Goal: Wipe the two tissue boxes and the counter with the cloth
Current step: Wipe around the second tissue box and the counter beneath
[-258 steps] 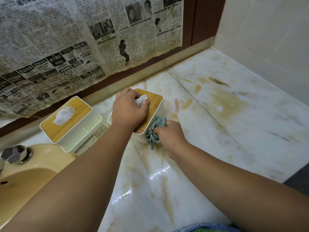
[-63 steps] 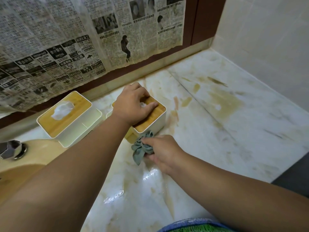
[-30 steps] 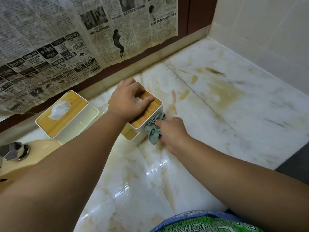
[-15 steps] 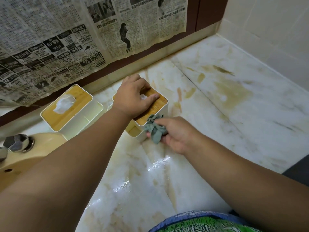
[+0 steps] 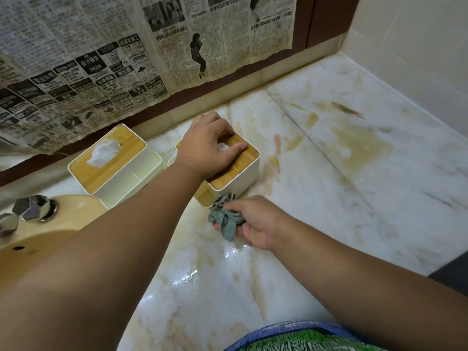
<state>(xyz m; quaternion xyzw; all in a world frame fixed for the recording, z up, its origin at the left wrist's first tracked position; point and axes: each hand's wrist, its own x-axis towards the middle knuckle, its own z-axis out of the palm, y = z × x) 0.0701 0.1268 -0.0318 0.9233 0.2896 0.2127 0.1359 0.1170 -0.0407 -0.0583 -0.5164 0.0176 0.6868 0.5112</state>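
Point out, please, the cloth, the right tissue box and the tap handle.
cloth (image 5: 222, 219), head view, on its bunched middle.
right tissue box (image 5: 238, 168), head view, on the bare wooden lid.
tap handle (image 5: 31, 205), head view, on its faceted top.

Two white, wood-lidded tissue boxes stand on stained counter, crumpled green cloth beside.

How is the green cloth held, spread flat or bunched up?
Bunched up. The cloth is crumpled into a wad in the right hand, with folds and one loose end showing outside the grip.
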